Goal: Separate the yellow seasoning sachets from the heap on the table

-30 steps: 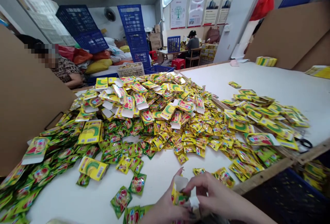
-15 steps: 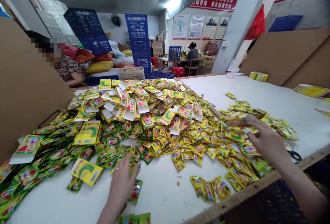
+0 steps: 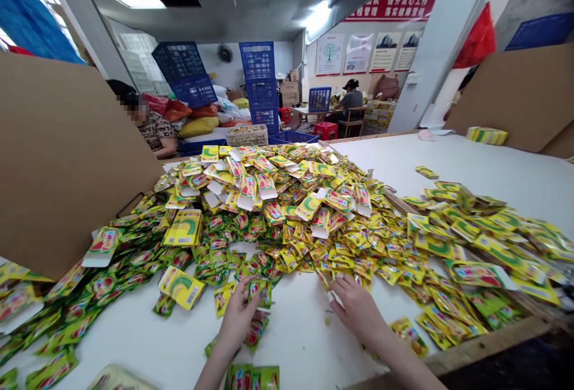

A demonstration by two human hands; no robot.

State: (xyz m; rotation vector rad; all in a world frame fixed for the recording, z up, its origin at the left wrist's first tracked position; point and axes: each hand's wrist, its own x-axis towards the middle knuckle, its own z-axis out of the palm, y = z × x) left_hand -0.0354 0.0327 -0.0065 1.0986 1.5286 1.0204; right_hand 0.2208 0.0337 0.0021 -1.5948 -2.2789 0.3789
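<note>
Beside the middle of the white table, my left hand [image 3: 239,311] has its fingers curled on a green candy packet [image 3: 260,292] with a red fruit print. More green packets [image 3: 256,331] lie under and just below that hand. My right hand [image 3: 356,308] is at the front of the heap of small yellow packets [image 3: 345,252], thumb and fingers closed on a yellow packet [image 3: 323,281] seen nearly edge-on; the fingers partly hide it. A yellow carton [image 3: 182,287] with a barcode rests left of my left hand.
Flat yellow cartons [image 3: 248,189], some with open flaps, top the heap. Several more cartons [image 3: 482,273] lie at the right by a wooden strip. Cardboard panels [image 3: 67,157] flank the table. Beyond, a person [image 3: 155,130] sits at the left and another person [image 3: 351,100] farther back.
My right hand has moved left from the cartons at the right to the middle front of the heap. My left hand has closed around a green packet. The view has turned slightly left.
</note>
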